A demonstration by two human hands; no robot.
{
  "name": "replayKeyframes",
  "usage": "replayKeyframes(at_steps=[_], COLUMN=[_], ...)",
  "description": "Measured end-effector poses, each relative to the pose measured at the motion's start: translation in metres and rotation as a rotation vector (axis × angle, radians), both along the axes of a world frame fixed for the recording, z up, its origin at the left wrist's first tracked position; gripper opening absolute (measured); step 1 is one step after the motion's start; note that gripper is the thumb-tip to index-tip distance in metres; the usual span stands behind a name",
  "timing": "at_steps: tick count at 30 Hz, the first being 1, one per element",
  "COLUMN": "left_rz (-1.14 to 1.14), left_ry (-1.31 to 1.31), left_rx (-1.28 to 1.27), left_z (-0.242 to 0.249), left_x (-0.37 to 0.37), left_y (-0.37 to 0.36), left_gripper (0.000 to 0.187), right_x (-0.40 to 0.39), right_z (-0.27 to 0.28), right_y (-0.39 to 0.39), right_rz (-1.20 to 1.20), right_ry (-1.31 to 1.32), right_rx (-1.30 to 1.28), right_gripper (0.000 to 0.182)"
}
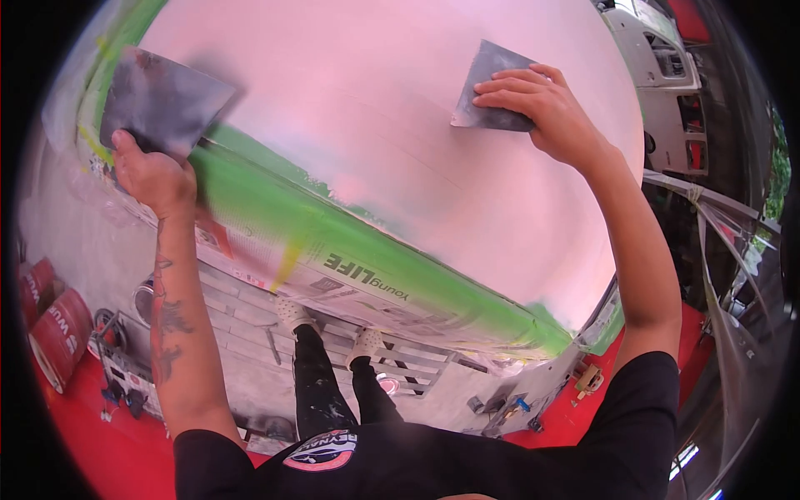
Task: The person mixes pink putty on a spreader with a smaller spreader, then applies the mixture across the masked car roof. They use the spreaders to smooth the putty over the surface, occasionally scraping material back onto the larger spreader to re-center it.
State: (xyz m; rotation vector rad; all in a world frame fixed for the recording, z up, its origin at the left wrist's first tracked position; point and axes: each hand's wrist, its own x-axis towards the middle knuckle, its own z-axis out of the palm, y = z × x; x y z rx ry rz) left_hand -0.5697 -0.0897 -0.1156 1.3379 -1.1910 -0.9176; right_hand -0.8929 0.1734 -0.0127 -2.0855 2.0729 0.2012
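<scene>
My left hand [154,173] grips a square, dark grey putty plate [171,96] by its lower edge, thumb on top. The plate has smudges and a brownish patch near its upper corner, and it overlaps the panel's left end in this view. My right hand [552,117] is closed on a thin grey putty spreader [487,71], fingers laid across its face and the thumb hidden. Pale residue lines the spreader's left edge, which lies close over the large, curved, pinkish-white panel [358,92]. Faint streaks and a thin line mark the panel's surface.
Green-sprayed masking and newspaper [358,271] cover the panel's near edge. My feet stand on a slatted platform [412,367]. Red drums [62,337] and a wheeled machine [125,371] are at lower left. A white vehicle body [662,58] stands at upper right, above hanging plastic sheeting [733,258].
</scene>
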Motion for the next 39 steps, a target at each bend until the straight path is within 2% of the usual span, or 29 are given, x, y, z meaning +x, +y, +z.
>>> replayKeyframes(at_steps=[1, 4, 5, 6, 8, 12, 14, 16, 19, 21, 22, 24, 26, 27, 29, 30, 31, 32, 34, 35, 36, 37, 39], left_rz=[-0.020, -0.021, 0.000, -0.007, -0.085, -0.084, -0.080, -0.064, -0.066, -0.074, -0.067, -0.144, -0.156, -0.167, -0.354, -0.412, -0.499, -0.506, -0.548, -0.537, -0.562, -0.587, -0.617], left_ry=[0.091, 0.042, 0.153, 0.154, -0.220, -0.366, -0.100, 0.001, 0.152, 0.152, 0.154, 0.359, 0.414, 0.408, 0.413, 0.542, 0.614, 0.799, 0.940, 0.946, 1.030, 1.116, 1.075], left_rx=[0.001, -0.023, 0.043, 0.043, -0.169, -0.273, -0.125, -0.088, -0.078, -0.095, -0.100, -0.049, -0.008, 0.054, 0.187, 0.357, 0.371, 0.483, 0.665, 0.656, 0.750, 0.846, 0.812], left_z=[0.001, 0.000, 0.001, -0.006, -0.032, -0.039, -0.026, -0.010, -0.004, -0.001, -0.005, -0.019, -0.011, -0.003, 0.026, 0.055, 0.041, 0.059, 0.078, 0.083, 0.087, 0.090, 0.089], left_x=[-0.002, 0.001, -0.001, 0.003, 0.022, 0.025, 0.017, 0.005, -0.001, -0.004, -0.002, 0.001, 0.001, 0.000, 0.002, 0.000, 0.002, 0.000, 0.010, 0.015, 0.020, 0.025, 0.040], left_y=[0.000, -0.002, -0.002, -0.005, -0.020, -0.027, -0.018, -0.007, -0.005, -0.001, -0.003, -0.011, -0.003, 0.006, 0.066, 0.107, 0.132, 0.160, 0.185, 0.188, 0.189, 0.188, 0.180], left_gripper=[0.056, 0.054, 0.053, 0.053, 0.051, 0.051, 0.050, 0.050, 0.050, 0.049, 0.049, 0.045, 0.049, 0.049, 0.048, 0.049, 0.047, 0.044, 0.043, 0.043, 0.042, 0.041, 0.039], right_x=[-0.001, -0.003, -0.004, -0.005, -0.004, 0.001, 0.004, 0.004, 0.015, 0.039, 0.053, 0.087, 0.123, 0.143, 0.182, 0.199, 0.218, 0.235, 0.256, 0.260, 0.259, 0.254, 0.238], right_z=[0.002, 0.008, 0.008, 0.008, 0.010, 0.016, 0.019, 0.031, 0.045, 0.045, 0.046, 0.045, 0.049, 0.052, 0.059, 0.061, 0.066, 0.070, 0.070, 0.078, 0.078, 0.072, 0.057], right_y=[0.010, 0.041, 0.051, 0.061, 0.077, 0.109, 0.124, 0.137, 0.150, 0.160, 0.160, 0.153, 0.135, 0.119, 0.089, 0.076, 0.058, 0.046, 0.041, 0.043, 0.046, 0.052, 0.066], right_rz=[-0.005, -0.057, -0.080, -0.103, -0.143, -0.226, -0.257, -0.284, -0.344, -0.723, -0.714, -0.968, -1.017, -0.956, -0.766, -0.637, -0.490, -0.344, -0.248, -0.244, -0.231, -0.264, -0.317], right_ry=[0.004, -0.047, -0.033, -0.021, -0.022, -0.033, -0.032, -0.029, 0.049, -0.337, -0.338, -0.709, -0.774, -0.701, -0.593, -0.561, -0.648, -0.730, -0.771, -0.600, -0.603, -0.492, -0.296], right_rx=[0.002, 0.026, 0.038, 0.049, 0.062, 0.090, 0.127, 0.159, 0.273, -0.289, -0.293, -0.692, -0.766, -0.775, -0.770, -0.747, -0.727, -0.702, -0.564, -0.415, -0.410, -0.380, -0.360], right_gripper=[0.062, 0.062, 0.063, 0.064, 0.064, 0.063, 0.067, 0.070, 0.060, 0.041, 0.041, 0.031, 0.039, 0.039, 0.041, 0.045, 0.049, 0.054, 0.057, 0.054, 0.054, 0.054, 0.055])
